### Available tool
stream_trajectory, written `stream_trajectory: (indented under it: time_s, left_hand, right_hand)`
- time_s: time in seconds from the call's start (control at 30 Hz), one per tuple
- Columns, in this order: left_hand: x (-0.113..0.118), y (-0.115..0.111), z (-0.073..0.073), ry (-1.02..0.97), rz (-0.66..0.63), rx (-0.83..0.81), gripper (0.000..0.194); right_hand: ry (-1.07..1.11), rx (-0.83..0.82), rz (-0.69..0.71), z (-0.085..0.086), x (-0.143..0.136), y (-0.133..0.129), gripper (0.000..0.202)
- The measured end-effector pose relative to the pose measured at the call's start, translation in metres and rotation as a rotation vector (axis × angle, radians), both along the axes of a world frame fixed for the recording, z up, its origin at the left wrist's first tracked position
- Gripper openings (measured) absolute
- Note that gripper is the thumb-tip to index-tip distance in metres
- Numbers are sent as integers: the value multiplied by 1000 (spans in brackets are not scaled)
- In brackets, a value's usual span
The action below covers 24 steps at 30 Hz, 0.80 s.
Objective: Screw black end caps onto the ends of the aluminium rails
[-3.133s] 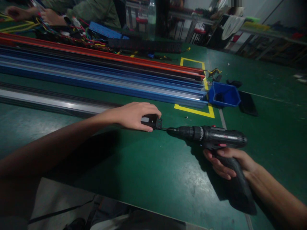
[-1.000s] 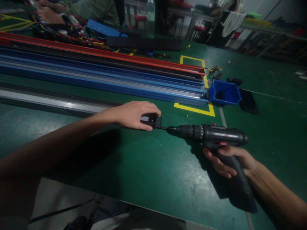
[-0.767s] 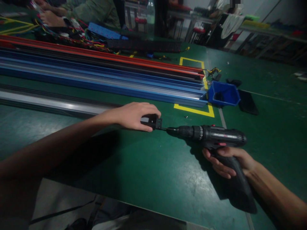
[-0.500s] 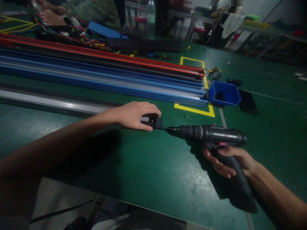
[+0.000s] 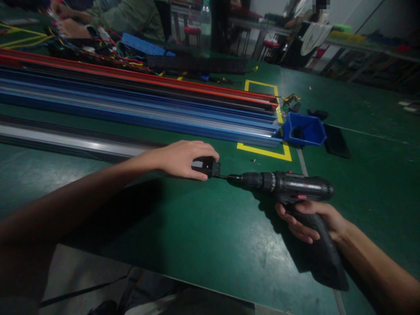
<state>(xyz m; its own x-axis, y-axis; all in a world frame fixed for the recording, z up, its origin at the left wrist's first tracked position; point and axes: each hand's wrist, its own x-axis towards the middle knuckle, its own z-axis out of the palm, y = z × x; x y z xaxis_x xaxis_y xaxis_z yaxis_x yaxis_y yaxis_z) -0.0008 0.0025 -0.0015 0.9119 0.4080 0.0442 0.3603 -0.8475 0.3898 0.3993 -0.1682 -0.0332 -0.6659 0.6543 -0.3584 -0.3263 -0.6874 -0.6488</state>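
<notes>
My left hand point(image 5: 183, 159) is wrapped round the right end of a long grey and black metal profile point(image 5: 82, 142), where a small black end piece point(image 5: 216, 169) sits between thumb and fingers. My right hand point(image 5: 311, 221) grips the handle of a black power drill point(image 5: 295, 188) lying sideways over the green table. The thin bit point(image 5: 226, 177) of the drill points left, and its tip meets the black end piece. A small screw point(image 5: 253, 160) lies on the table above the drill's chuck.
Blue profiles point(image 5: 164, 114) and red profiles point(image 5: 164, 81) lie behind my left hand, ending inside a yellow tape outline point(image 5: 265, 152). A blue bin point(image 5: 304, 130) stands beside a dark flat object point(image 5: 337, 141). Across the table, a person's hands point(image 5: 74, 28) are among wires.
The camera view has shifted slightly. Both hands, the profile and the drill keep nearly the same positions relative to each other.
</notes>
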Motion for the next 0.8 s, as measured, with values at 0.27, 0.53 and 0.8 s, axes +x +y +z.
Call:
stream_trajectory:
  time_s: [0.27, 0.53, 0.8]
  left_hand:
    - [1, -1, 2, 10, 4, 1, 48]
    - [0, 0, 0, 2, 0, 11, 48]
    - [1, -2, 2, 5, 6, 7, 47]
  right_hand:
    - [4, -11, -11, 0, 0, 0, 28]
    - [3, -20, -10, 0, -1, 0, 28]
    - [-14, -16, -15, 0, 0, -1, 27]
